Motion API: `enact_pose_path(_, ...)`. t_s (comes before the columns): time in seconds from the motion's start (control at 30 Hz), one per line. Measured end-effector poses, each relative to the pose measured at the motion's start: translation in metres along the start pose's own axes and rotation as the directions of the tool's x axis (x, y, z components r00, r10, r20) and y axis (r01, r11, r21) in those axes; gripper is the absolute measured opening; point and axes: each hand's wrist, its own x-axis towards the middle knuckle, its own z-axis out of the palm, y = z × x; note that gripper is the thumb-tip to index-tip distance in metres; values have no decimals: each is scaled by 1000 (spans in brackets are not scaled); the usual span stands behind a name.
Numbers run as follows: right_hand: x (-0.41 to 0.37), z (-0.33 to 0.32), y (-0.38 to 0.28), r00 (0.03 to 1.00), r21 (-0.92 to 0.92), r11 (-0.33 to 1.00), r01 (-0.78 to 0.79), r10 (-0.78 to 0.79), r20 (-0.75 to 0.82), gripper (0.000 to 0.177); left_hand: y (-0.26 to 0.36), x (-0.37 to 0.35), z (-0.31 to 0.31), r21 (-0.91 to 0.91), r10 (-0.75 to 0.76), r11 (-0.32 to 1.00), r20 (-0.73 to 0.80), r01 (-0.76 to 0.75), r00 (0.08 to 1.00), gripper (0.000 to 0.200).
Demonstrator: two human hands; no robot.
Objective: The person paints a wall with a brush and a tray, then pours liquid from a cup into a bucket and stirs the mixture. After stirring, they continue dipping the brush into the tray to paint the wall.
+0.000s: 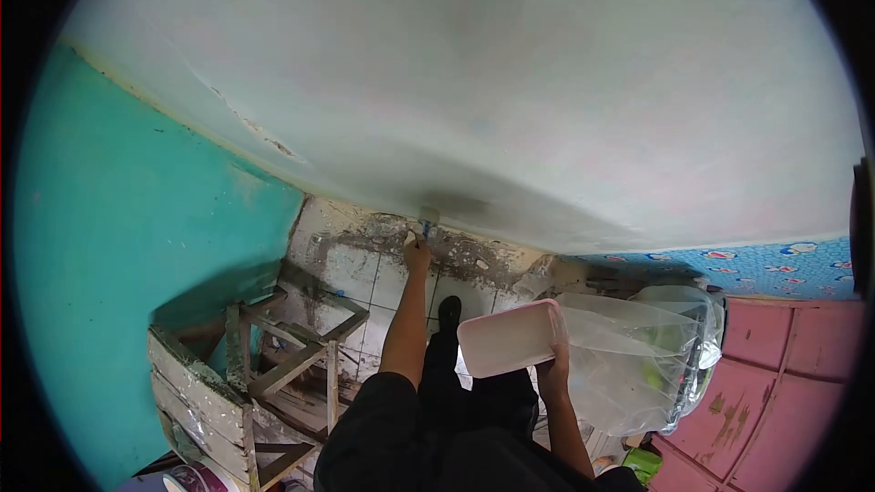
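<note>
i'm watching the left hand gripping a brush (light, probably springy-bristled, best held by its handle) at the foot of the pale wall; the right hand is clasping a tray's near-right corner, likely stiff.

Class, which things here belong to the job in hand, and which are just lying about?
Belonging to the job, apparently:
brush in the left hand
tray in the right hand
pale wall by the brush

Probably just lying about:
wooden frame
clear plastic sheeting
green packet
</note>
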Motion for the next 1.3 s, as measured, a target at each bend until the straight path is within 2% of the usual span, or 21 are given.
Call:
enact_pose_path(0.1,-2,22,-13,1000,44,999,10,-11,17,51,34,5,-22,-9,286,958,-97,-288,953,41)
enact_pose_path(0.2,-4,27,-16,1000,80,997,-17,17,12,46,130,-42,-65,-116,189,974,-78,-197,979,43)
enact_pose_path(0.3,0,23,-11,999,84,996,-32,30,27,47,191,-84,-100,-252,326,905,-111,-344,939,41)
enact_pose_path(0.4,11,13,0,999,52,999,-5,3,41,56,268,-149,-134,-431,335,831,-113,-350,935,35)
enact_pose_path(0.47,13,12,3,999,45,999,7,-8,41,61,288,-164,-141,-441,396,790,-164,-426,903,32)
enact_pose_path(0.57,18,18,-2,999,75,997,6,-9,44,58,272,-141,-132,-400,458,769,-199,-498,866,29)
enact_pose_path(0.7,15,38,-20,999,119,993,-12,6,53,56,182,-69,-90,-301,533,769,-186,-564,825,31)
enact_pose_path(0.8,20,47,-29,997,143,990,-10,-2,82,58,145,-63,-80,-169,452,861,-182,-480,873,35)
enact_pose_path(0.87,27,46,-31,992,210,978,-5,-23,128,60,125,-61,-87,-12,470,878,-154,-478,869,36)
enact_pose_path(0.9,30,46,-32,994,210,978,18,-41,103,60,116,-61,-93,65,478,878,-142,-474,867,37)
enact_pose_path(1.0,37,48,-33,993,253,966,48,-73,90,58,138,-90,-123,79,443,895,-56,-439,895,36)
enact_pose_path(1.1,33,56,-36,989,282,955,94,-123,86,57,204,-153,-162,57,480,873,75,-484,874,36)
enact_pose_path(1.13,31,57,-35,989,289,953,87,-119,93,57,221,-173,-172,-6,481,876,85,-483,872,32)
enact_pose_path(1.23,23,62,-38,985,294,951,96,-133,108,56,282,-239,-202,71,569,807,170,-586,804,24)
enact_pose_path(1.3,11,71,-44,982,280,952,122,-157,109,54,298,-268,-221,30,532,833,229,-552,815,21)
